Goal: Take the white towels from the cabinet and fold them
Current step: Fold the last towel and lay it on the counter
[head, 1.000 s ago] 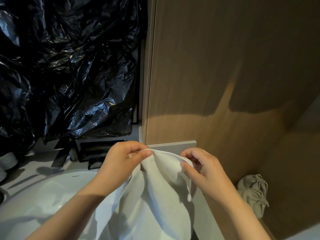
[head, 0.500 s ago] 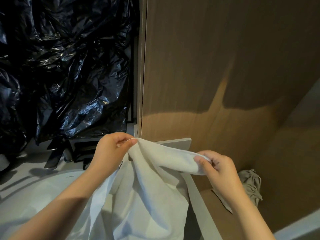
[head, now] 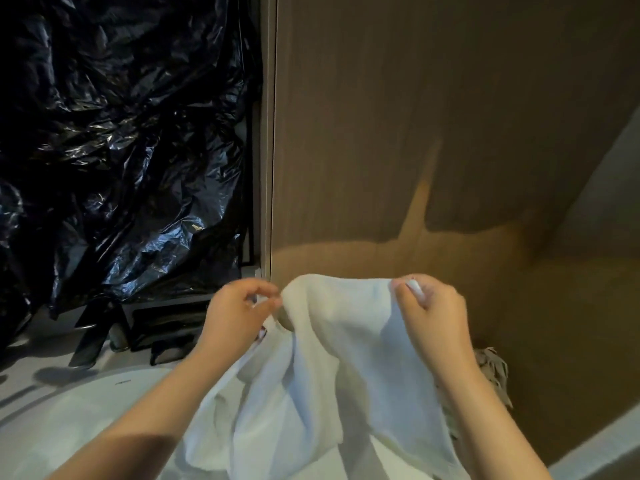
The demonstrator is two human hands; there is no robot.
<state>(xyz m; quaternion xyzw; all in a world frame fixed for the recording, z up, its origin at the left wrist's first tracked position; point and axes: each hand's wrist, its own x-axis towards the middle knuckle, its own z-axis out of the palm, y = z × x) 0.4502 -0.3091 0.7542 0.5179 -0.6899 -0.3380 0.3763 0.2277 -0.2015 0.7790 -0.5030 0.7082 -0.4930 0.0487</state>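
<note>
Fingers (head: 265,304) of the left hand (head: 239,317) pinch the white towel (head: 332,368) by its top edge; those of the right hand (head: 431,317) pinch its corner at three o'clock. It hangs between them toward six o'clock, cabinet (head: 433,133) behind, black plastic (head: 121,150) at ten.

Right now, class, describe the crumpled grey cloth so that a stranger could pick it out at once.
Start at the big wooden panel filling the right side. Follow it down to its foot, below the right hand and beside that forearm. There lies the grey cloth: bunched, darker than the white towel, and held by no hand.
</note>
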